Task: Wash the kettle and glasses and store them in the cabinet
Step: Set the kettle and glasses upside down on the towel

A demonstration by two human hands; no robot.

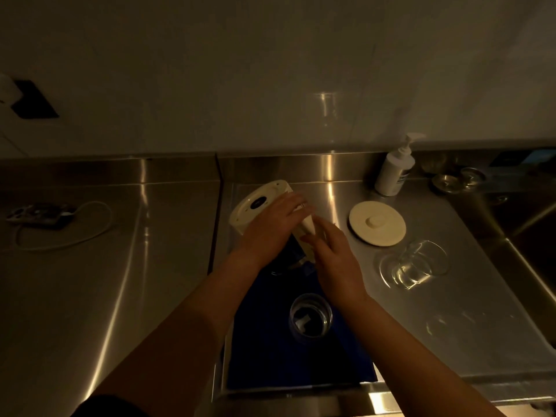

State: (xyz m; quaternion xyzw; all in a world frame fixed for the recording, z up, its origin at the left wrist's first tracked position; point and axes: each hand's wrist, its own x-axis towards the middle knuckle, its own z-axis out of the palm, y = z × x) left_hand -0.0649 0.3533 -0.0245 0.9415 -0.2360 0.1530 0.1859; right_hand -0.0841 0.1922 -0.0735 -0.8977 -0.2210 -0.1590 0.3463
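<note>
My left hand (267, 230) grips the tipped cream kettle (264, 206) over the blue cloth (270, 356), fingers curled round it; my right hand (337, 260) fingers lie straight against it.

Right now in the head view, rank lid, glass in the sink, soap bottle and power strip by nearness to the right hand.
From the right hand:
1. lid, just to its right on the counter.
2. glass in the sink, below it; close to the lid's rank.
3. soap bottle, back right by the wall.
4. power strip, far left.
</note>
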